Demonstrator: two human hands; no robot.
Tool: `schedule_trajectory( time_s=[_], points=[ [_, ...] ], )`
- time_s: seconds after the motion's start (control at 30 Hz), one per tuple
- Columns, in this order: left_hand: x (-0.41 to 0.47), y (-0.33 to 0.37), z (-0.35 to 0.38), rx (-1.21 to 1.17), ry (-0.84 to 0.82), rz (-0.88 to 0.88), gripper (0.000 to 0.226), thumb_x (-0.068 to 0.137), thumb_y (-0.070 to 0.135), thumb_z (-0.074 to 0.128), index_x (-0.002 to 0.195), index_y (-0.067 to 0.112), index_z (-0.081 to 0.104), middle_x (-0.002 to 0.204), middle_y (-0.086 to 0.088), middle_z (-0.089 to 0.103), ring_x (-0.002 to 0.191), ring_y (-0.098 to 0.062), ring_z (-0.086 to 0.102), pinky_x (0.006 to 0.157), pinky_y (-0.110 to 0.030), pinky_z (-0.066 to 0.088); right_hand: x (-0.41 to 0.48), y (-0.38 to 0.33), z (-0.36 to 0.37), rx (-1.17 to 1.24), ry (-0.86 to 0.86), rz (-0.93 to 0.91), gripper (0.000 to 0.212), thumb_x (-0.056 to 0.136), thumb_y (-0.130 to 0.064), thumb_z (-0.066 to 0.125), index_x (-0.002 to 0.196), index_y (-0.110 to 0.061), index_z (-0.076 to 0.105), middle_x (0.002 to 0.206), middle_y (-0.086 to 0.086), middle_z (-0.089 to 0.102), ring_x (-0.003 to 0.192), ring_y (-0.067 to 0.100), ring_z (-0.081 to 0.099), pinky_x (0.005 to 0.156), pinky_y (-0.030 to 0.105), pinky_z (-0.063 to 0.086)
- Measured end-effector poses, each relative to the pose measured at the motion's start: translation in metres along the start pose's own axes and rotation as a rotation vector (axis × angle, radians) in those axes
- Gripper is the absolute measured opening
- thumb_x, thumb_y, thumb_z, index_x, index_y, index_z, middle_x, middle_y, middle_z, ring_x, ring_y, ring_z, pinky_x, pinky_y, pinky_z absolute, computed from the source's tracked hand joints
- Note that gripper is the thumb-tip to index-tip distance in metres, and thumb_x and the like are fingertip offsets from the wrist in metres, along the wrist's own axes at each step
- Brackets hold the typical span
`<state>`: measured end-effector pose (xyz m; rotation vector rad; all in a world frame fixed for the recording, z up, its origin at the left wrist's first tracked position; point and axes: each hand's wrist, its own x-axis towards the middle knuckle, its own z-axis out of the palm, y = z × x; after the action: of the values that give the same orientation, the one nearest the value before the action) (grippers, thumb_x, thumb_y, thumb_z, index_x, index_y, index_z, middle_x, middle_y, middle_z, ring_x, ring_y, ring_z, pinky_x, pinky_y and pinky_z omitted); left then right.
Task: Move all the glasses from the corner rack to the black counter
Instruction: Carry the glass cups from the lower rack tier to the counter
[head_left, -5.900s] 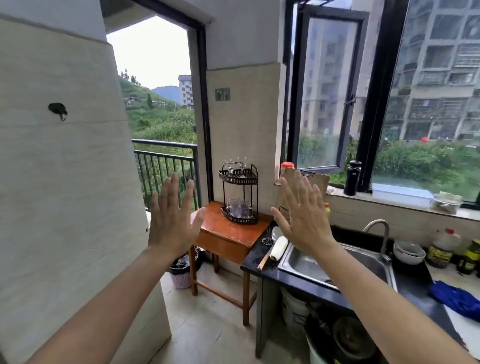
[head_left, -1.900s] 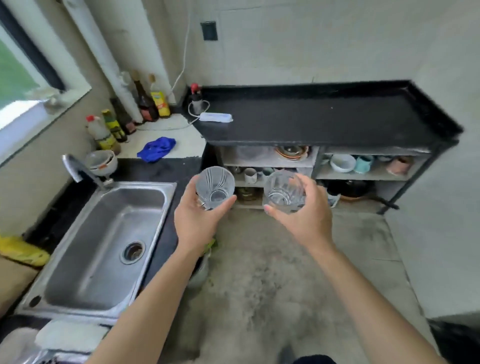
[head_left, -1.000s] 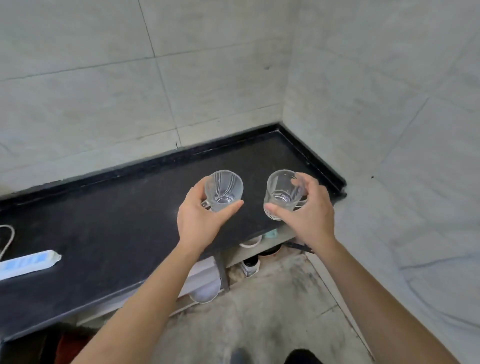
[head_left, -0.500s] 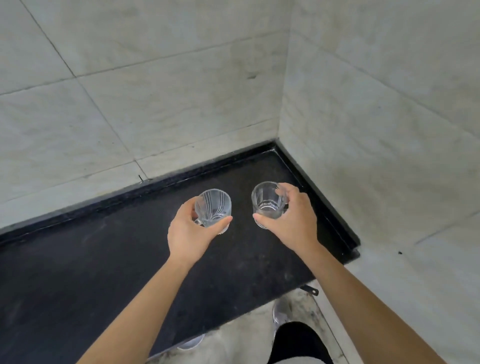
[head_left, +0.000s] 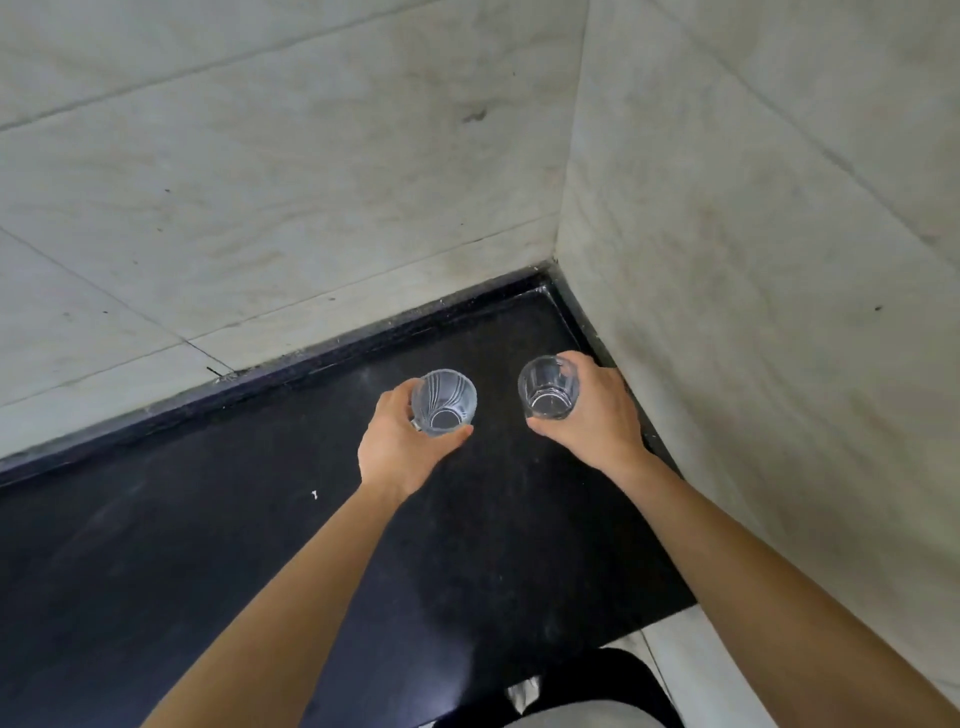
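Note:
I look down on the black counter (head_left: 218, 545) where it meets the tiled corner. My left hand (head_left: 402, 447) grips a clear glass with curved ribs (head_left: 444, 401), held upright over the counter's back part. My right hand (head_left: 597, 415) wraps a plain clear glass (head_left: 546, 387), also upright, close to the right wall. The two glasses are about a hand's width apart. Whether their bases touch the counter I cannot tell. The corner rack is out of view.
Pale tiled walls (head_left: 311, 182) close the counter at the back and on the right (head_left: 779, 312). The counter's raised black rim (head_left: 363, 338) runs along both walls. The front edge ends near my body at the bottom right (head_left: 597, 675).
Both hands have carried the glasses forward and down toward the counter's back right corner. My view has tilted further down and closer to the counter.

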<state>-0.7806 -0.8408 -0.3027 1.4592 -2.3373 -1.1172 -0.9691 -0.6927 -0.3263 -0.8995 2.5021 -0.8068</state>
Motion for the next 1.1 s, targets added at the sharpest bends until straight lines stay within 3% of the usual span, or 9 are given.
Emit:
schedule_trajectory(
  time_s=[0.1,0.2,0.33,0.5,0.8,0.93,1.1],
  points=[
    [0.025,-0.004,0.012,0.059,-0.072,0.012,0.071,0.065,0.052,0.086,0.126,0.039,0.053,0.119,0.017,0.054,0.099,-0.008,0.060,0.082,-0.031,0.049,0.015,0.008,0.006,-0.029,-0.051,0.017,0.093,0.052,-0.052,0.093,0.132,-0.033,0.050,0.122,-0.006,0.065,0.110,0.020,0.062,0.086,0.039,0.057],
    [0.050,-0.004,0.021,0.080,-0.124,0.020,0.071,0.068,0.046,0.086,0.129,0.035,0.052,0.122,0.013,0.054,0.097,-0.007,0.055,0.079,-0.029,0.044,0.035,0.008,0.008,-0.089,-0.092,-0.011,0.091,0.059,-0.043,0.095,0.136,-0.027,0.050,0.132,-0.002,0.052,0.117,0.022,0.057,0.092,0.038,0.053],
    [0.084,-0.001,0.029,0.080,-0.161,0.014,0.072,0.067,0.042,0.087,0.129,0.031,0.053,0.125,0.009,0.058,0.108,-0.016,0.059,0.086,-0.033,0.047,0.065,0.004,0.012,-0.178,-0.131,-0.044,0.090,0.063,-0.040,0.094,0.139,-0.025,0.049,0.133,0.000,0.049,0.122,0.023,0.052,0.091,0.036,0.050],
    [0.125,0.005,0.038,0.050,-0.213,-0.006,0.073,0.063,0.040,0.089,0.128,0.033,0.054,0.121,0.010,0.063,0.108,-0.017,0.062,0.090,-0.038,0.053,0.101,-0.003,0.016,-0.212,-0.203,-0.060,0.094,0.067,-0.038,0.093,0.146,-0.024,0.043,0.138,-0.002,0.050,0.129,0.023,0.049,0.098,0.040,0.049],
    [0.190,0.023,0.050,0.056,-0.292,0.057,0.080,0.064,0.034,0.090,0.135,0.029,0.052,0.124,0.005,0.064,0.111,-0.020,0.062,0.095,-0.042,0.052,0.172,-0.015,0.019,-0.232,-0.282,-0.104,0.098,0.075,-0.026,0.089,0.155,-0.022,0.033,0.153,-0.003,0.042,0.138,0.021,0.046,0.106,0.038,0.045],
    [0.210,0.026,0.053,0.093,-0.317,0.101,0.086,0.066,0.027,0.090,0.141,0.024,0.049,0.133,-0.005,0.054,0.121,-0.025,0.053,0.095,-0.033,0.043,0.198,-0.017,0.011,-0.294,-0.331,-0.136,0.099,0.076,-0.024,0.088,0.156,-0.025,0.031,0.157,-0.003,0.039,0.143,0.021,0.040,0.106,0.041,0.044],
    [0.218,0.031,0.053,0.047,-0.347,0.130,0.078,0.071,0.023,0.089,0.139,0.018,0.051,0.133,-0.006,0.058,0.123,-0.028,0.053,0.102,-0.042,0.045,0.212,-0.018,0.007,-0.407,-0.366,-0.178,0.100,0.080,-0.017,0.085,0.159,-0.025,0.024,0.163,-0.002,0.031,0.149,0.022,0.031,0.109,0.042,0.040]
  ],
)
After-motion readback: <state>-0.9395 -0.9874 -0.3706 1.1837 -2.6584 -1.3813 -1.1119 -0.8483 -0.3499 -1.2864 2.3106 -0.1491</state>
